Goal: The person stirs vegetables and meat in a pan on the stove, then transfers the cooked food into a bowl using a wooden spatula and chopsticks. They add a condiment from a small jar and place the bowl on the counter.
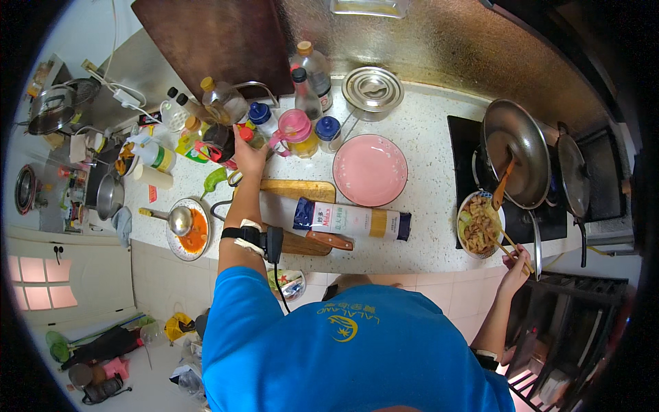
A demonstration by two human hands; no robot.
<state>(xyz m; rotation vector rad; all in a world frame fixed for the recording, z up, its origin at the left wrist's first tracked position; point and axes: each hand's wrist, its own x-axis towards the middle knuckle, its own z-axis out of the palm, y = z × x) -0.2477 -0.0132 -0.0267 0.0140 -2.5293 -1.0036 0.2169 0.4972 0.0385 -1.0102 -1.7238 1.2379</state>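
Observation:
My left hand (250, 154) reaches among the bottles at the back left, its fingers at a dark bottle with a red cap (219, 141); whether it grips the bottle cannot be told. At the right, my right hand (516, 262) holds wooden chopsticks (507, 246), their tips in a bowl of cooked meat and vegetables (478, 226). Above that bowl a wok (515, 154) rests tilted on the cooktop, with a wooden spatula (503, 183) in it. A pink plate (370, 170) lies mid-counter, near a spaghetti packet (352, 220) on wooden cutting boards (298, 190).
A knife handle (329, 240) points right below the packet. A ladle (180, 221) lies across a plate with red sauce (198, 239). A pink-lidded jug (296, 134) and a lidded steel pot (371, 92) stand behind. A lidded pan (571, 175) sits far right.

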